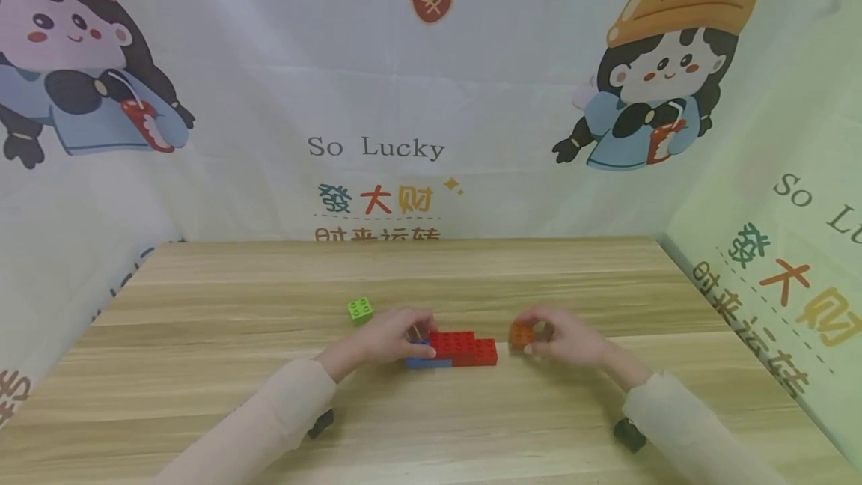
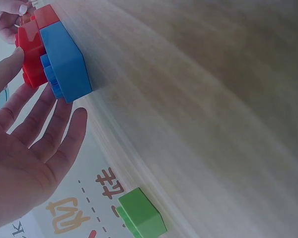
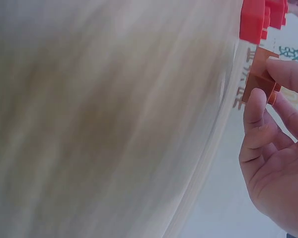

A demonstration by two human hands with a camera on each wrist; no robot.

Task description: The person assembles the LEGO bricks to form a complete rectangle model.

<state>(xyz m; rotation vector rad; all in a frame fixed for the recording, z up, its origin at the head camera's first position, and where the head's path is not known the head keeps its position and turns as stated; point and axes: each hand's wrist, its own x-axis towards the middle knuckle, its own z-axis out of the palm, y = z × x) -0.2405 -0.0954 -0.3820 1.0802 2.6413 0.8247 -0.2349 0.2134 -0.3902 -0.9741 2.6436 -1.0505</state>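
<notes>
An upper red brick [image 1: 453, 343] sits across a blue brick [image 1: 429, 363] and a lower red brick [image 1: 486, 351], forming one stepped block on the table. My left hand [image 1: 393, 335] grips the left part of the upper red brick between thumb and fingers; in the left wrist view, the blue brick's studs [image 2: 52, 77] are exposed beside the fingertips. Just right of the block, my right hand [image 1: 569, 337] pinches an orange brick [image 1: 521, 335] between thumb and fingers. In the right wrist view the orange brick [image 3: 260, 74] is close to the red end, with a gap between them.
A small lime-green brick [image 1: 360, 310] lies behind and left of my left hand. The wood-grain table [image 1: 417, 432] reaches back to a printed cloth backdrop [image 1: 269, 96], which also hangs along both sides.
</notes>
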